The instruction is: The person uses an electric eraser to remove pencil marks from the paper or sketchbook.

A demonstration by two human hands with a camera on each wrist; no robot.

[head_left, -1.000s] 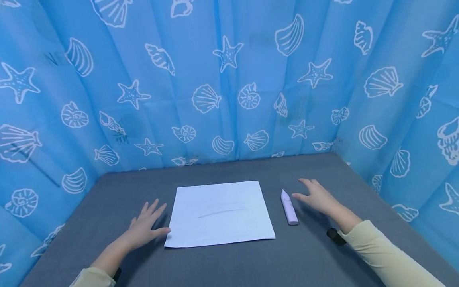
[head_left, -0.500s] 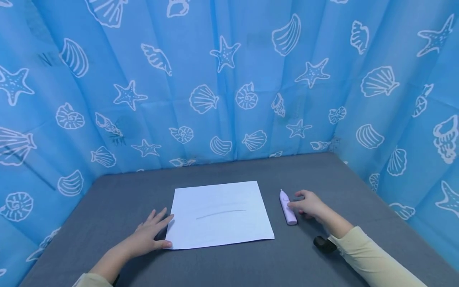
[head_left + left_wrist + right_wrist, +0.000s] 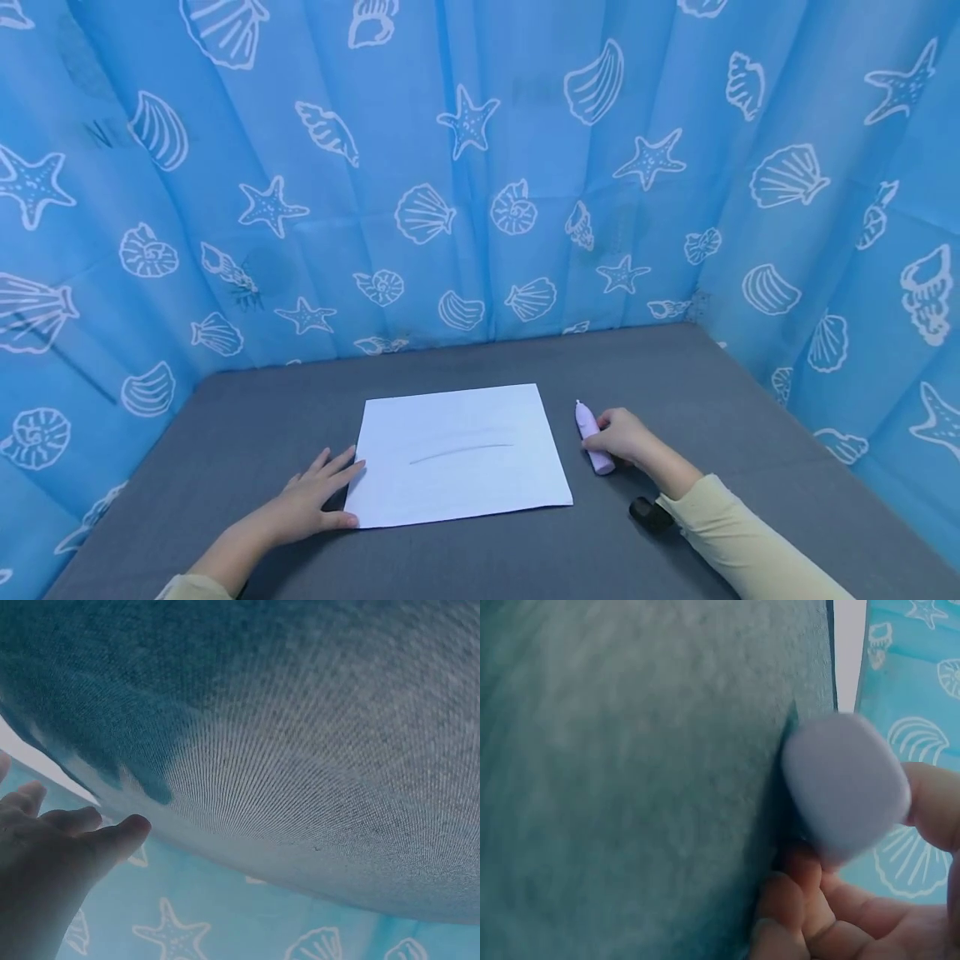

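Observation:
A white sheet of paper (image 3: 465, 483) lies on the grey table, with one thin curved pencil line and faint smudges on it. My left hand (image 3: 307, 504) rests at its left edge, fingers spread and fingertips on the paper; in the left wrist view the fingers (image 3: 112, 844) look extended. To the paper's right, my right hand (image 3: 626, 437) grips a lilac electric eraser (image 3: 598, 461), thumb on the near side and fingers on the other. Its narrow tip points away from me. In the right wrist view the eraser's rounded end (image 3: 847, 787) sits between thumb and fingers, close to the cloth.
A grey cloth (image 3: 450, 558) covers the table. Blue curtains (image 3: 465, 208) with white shells and starfish stand behind and at both sides. A black wrist camera (image 3: 651, 515) hangs under the right wrist.
My right hand has come left and down onto the electric eraser, closed its fingers on it and shifted it slightly left. The left hand has settled onto the paper's edge.

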